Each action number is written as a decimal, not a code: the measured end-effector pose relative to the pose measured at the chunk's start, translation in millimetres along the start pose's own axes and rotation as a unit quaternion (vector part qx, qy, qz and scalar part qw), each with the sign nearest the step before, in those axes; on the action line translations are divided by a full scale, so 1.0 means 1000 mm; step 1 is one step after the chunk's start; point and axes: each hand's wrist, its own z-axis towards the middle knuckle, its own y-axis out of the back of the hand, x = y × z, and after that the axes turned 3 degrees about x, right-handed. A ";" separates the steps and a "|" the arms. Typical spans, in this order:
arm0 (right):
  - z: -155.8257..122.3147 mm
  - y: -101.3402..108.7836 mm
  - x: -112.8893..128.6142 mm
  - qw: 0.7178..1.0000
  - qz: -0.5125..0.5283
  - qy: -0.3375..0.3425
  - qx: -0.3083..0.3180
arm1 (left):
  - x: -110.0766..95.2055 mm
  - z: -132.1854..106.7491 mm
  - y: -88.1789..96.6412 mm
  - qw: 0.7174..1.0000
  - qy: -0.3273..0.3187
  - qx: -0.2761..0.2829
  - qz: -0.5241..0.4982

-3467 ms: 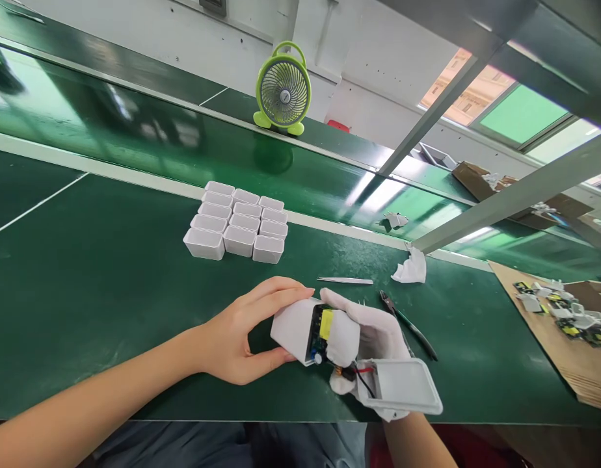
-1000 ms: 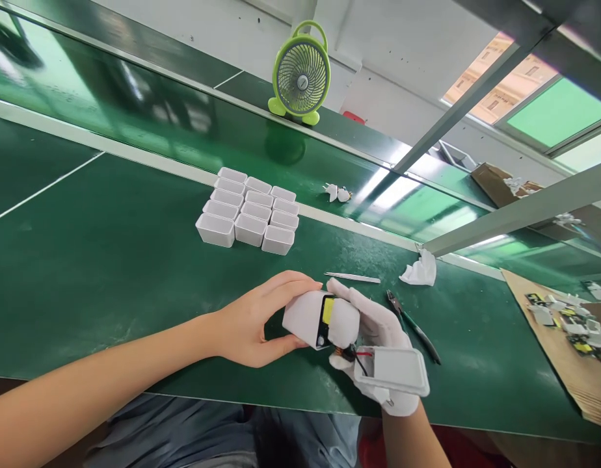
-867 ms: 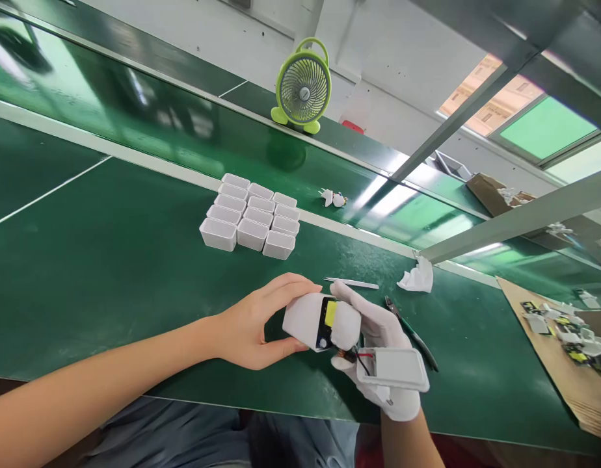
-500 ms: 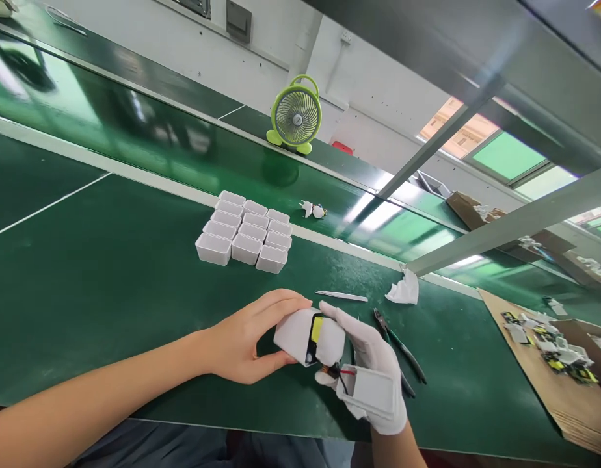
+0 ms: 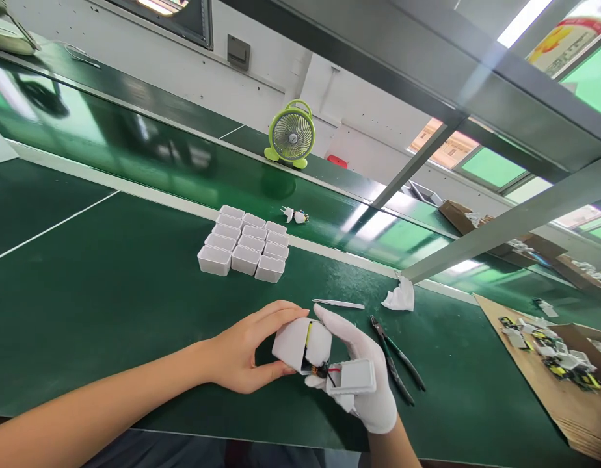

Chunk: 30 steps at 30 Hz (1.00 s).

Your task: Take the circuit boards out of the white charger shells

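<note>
My left hand [image 5: 244,354], bare, grips a white plastic housing [image 5: 288,346] between thumb and fingers. Its open end faces right. My right hand [image 5: 376,396], in a white glove, holds a white padded part [image 5: 320,344] that sits partly inside that opening, with a sliver of yellow at the rim. Red and black wires run from it to a white rectangular cap [image 5: 357,377] lying against my right palm. Beyond my hands lie white tweezers [image 5: 339,303]. Dark-handled cutting pliers [image 5: 398,361] rest to the right of the glove.
Rows of white open boxes [image 5: 244,260] stand ahead. Behind them a small wired plug part [image 5: 296,216] lies on the shiny green belt. A crumpled white piece [image 5: 399,296] is near the metal post. Cardboard [image 5: 520,383] at right bears several circuit parts. A green fan [image 5: 291,135] stands behind.
The padded part has gone deeper into the housing, and its yellow block is now mostly hidden. My right hand has come closer to my left. The plug part on the belt has shifted left.
</note>
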 end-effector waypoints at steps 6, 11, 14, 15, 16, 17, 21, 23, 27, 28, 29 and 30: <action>0.005 0.002 0.000 0.996 -0.011 0.077 0.035 | 0.000 -0.004 -0.002 0.985 0.082 0.034 -0.150; 0.010 0.000 -0.004 0.994 -0.039 0.095 0.040 | 0.004 -0.006 0.001 0.958 0.129 0.106 -0.233; 0.019 -0.010 -0.018 0.994 -0.102 0.039 -0.016 | 0.011 -0.003 0.006 0.985 0.126 0.032 -0.114; 0.023 -0.016 -0.024 0.992 -0.127 -0.002 -0.021 | 0.013 -0.003 0.007 0.989 0.127 -0.010 -0.078; 0.027 -0.021 -0.028 0.988 -0.146 -0.047 -0.012 | 0.015 -0.002 0.008 0.989 0.131 -0.046 -0.050; 0.030 -0.026 -0.032 0.984 -0.158 -0.087 0.007 | 0.015 -0.002 0.008 0.988 0.137 -0.069 -0.031; 0.038 -0.038 -0.035 0.975 -0.161 -0.146 0.038 | 0.013 -0.001 0.006 0.980 0.178 -0.074 0.051; 0.038 -0.039 -0.034 0.977 -0.159 -0.141 0.031 | 0.010 0.000 0.007 0.972 0.186 -0.095 0.107; 0.037 -0.040 -0.031 0.979 -0.156 -0.132 0.008 | 0.008 0.006 0.010 0.951 0.246 -0.114 0.149; 0.038 -0.040 -0.030 0.978 -0.164 -0.131 0.013 | 0.009 0.007 0.011 0.947 0.271 -0.110 0.135; 0.038 -0.040 -0.030 0.976 -0.174 -0.130 0.023 | 0.010 0.008 0.011 0.942 0.295 -0.107 0.120; 0.038 -0.041 -0.030 0.975 -0.181 -0.128 0.033 | 0.011 0.010 0.011 0.937 0.313 -0.107 0.109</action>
